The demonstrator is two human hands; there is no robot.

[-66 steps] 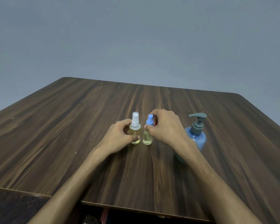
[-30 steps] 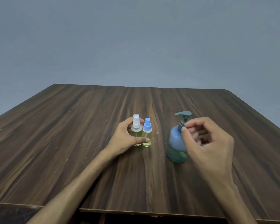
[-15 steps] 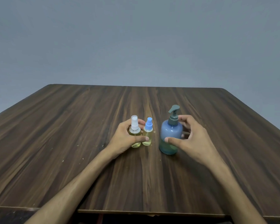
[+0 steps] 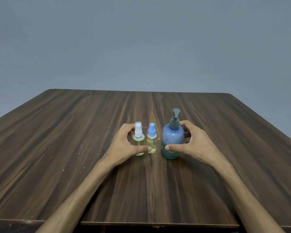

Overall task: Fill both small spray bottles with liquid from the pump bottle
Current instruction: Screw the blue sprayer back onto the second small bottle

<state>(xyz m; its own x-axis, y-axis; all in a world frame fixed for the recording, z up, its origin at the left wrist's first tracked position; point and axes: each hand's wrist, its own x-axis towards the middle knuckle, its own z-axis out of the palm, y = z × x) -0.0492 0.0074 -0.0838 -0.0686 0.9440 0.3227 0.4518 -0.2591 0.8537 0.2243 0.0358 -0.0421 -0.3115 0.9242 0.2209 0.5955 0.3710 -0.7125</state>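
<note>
Three bottles stand upright in a row mid-table. The white-capped spray bottle (image 4: 138, 140) and the blue-capped spray bottle (image 4: 152, 139) both hold yellowish liquid. My left hand (image 4: 123, 146) curls around the white-capped one, its thumb reaching across the front to the blue-capped one. To the right stands the blue pump bottle (image 4: 173, 140) with a grey-green pump head and liquid in its lower part. My right hand (image 4: 191, 146) grips its body, thumb in front and fingers behind.
The dark wood-grain table (image 4: 74, 148) stretches wide on all sides, with its near edge just below my forearms. A plain grey wall rises behind. Small pale specks dot the tabletop left of my left hand.
My right hand left the blue-capped spray bottle, took the pump bottle from the right and slid it in beside the two spray bottles. My left hand stayed on the spray bottles.
</note>
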